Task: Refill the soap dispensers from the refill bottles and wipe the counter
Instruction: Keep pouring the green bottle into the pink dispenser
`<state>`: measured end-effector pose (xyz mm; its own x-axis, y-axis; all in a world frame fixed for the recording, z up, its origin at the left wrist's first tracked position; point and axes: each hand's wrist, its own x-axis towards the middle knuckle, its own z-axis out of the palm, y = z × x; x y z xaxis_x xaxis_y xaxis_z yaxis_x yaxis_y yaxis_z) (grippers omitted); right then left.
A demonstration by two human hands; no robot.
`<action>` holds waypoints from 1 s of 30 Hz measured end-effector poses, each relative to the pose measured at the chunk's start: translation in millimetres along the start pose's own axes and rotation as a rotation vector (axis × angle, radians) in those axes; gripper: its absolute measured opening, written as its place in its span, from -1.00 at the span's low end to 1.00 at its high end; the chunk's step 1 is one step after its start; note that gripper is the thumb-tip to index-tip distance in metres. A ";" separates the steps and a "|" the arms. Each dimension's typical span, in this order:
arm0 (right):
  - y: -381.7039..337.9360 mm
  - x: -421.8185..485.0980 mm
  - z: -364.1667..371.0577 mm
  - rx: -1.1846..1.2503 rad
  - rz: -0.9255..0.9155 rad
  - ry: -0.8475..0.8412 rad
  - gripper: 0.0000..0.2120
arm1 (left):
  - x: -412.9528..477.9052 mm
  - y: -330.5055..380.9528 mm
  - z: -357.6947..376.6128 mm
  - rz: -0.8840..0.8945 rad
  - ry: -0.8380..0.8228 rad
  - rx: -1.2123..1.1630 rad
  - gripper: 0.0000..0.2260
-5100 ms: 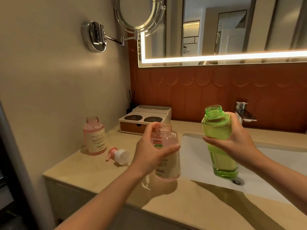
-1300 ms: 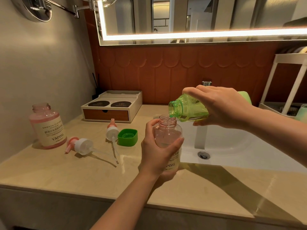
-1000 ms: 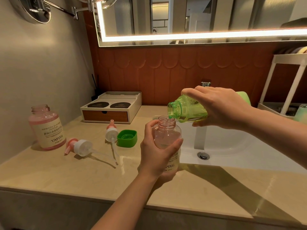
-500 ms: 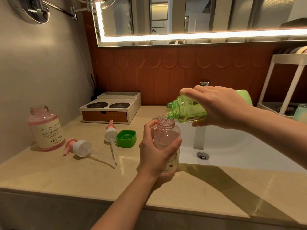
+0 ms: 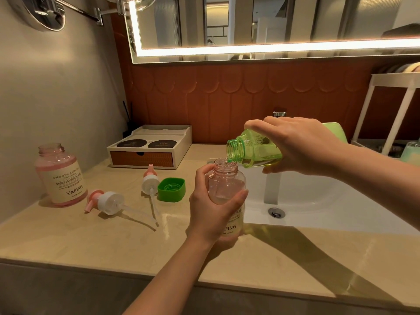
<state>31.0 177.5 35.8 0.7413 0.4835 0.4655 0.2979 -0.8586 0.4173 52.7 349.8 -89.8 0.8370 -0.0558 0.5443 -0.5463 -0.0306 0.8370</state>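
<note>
Right hand (image 5: 304, 146) grips the green refill bottle (image 5: 252, 151) tipped nearly flat, mouth leftward right over the open neck of the pink dispenser (image 5: 227, 189), which the left hand (image 5: 211, 212) holds upright above the counter (image 5: 91, 242) edge.

Left hand (image 5: 212, 210), right hand (image 5: 304, 147) and forearms appear bare.

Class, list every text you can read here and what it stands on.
"SMOOTH CLOUD": cream label, standing pink plastic bottle.
"YAPING": same label.
"PING": held clear pink bottle, rest behind left hand.
Chinese lines, small print, black round discs: too blurred.
</note>
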 end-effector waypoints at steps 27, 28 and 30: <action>-5.3 2.4 -12.3 -0.067 0.031 -0.105 -0.11 | 0.3 -2.1 -0.5 0.019 0.005 0.007 -0.45; -5.3 2.5 -12.5 -0.068 0.031 -0.105 -0.11 | 0.3 -2.3 -0.5 0.019 0.004 0.009 -0.45; -5.6 2.4 -13.0 -0.069 0.032 -0.106 -0.11 | 0.3 -1.8 -0.8 0.024 0.001 0.014 -0.44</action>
<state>23.3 185.7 44.8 0.8102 0.4324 0.3956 0.2341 -0.8576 0.4579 53.9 350.6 -91.0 0.8234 -0.0557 0.5647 -0.5670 -0.0430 0.8226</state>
